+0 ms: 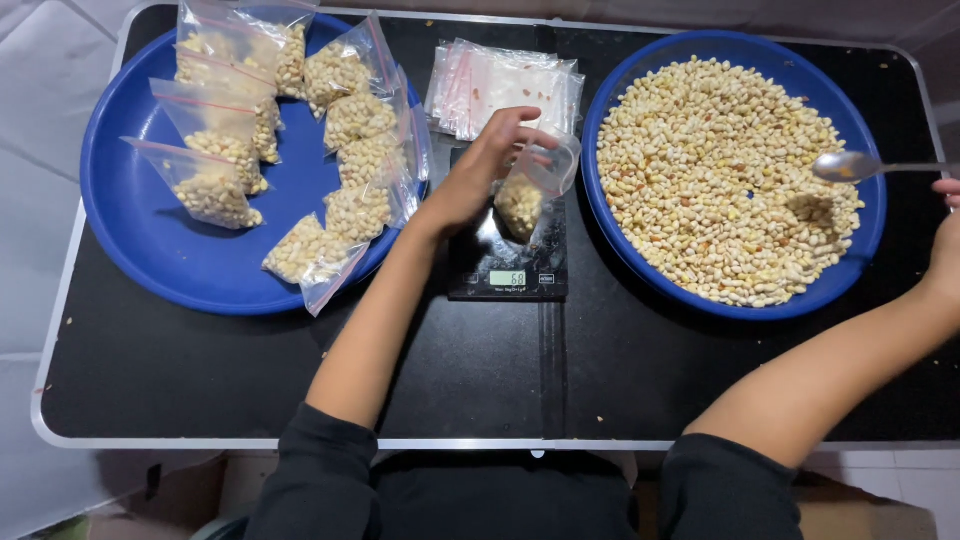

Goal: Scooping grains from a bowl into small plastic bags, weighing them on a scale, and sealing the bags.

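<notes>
Closest to the lens, two dark sleeves [330,480] and bare forearms run up from the bottom edge over the black table [200,370].

Follow the left arm up: the left hand [480,170] is over the digital scale [508,262], fingers curled and pinching the open mouth of a small clear bag [530,190]. The bag stands on the scale, partly filled with pale kernels, its bottom just below the fingertips, and the scale's little display glows on the side nearer the body.

Out to the right, the right hand [948,235] is mostly cut off by the frame edge. It grips the handle of a metal spoon [845,165], though how the fingers close on it, I cannot tell. The spoon's bowl hangs over the far right part of the right blue tray [610,230], which is heaped with loose pale kernels [720,180]. That tray sits between the two hands, just right of the scale.

Just beyond the left hand, a stack of empty clear bags [500,85] with red zip strips lies flat on the table. To the left of that hand, the left blue tray [150,240] holds filled bags [355,130] of kernels, some overlapping, one near the wrist hanging over the rim.
</notes>
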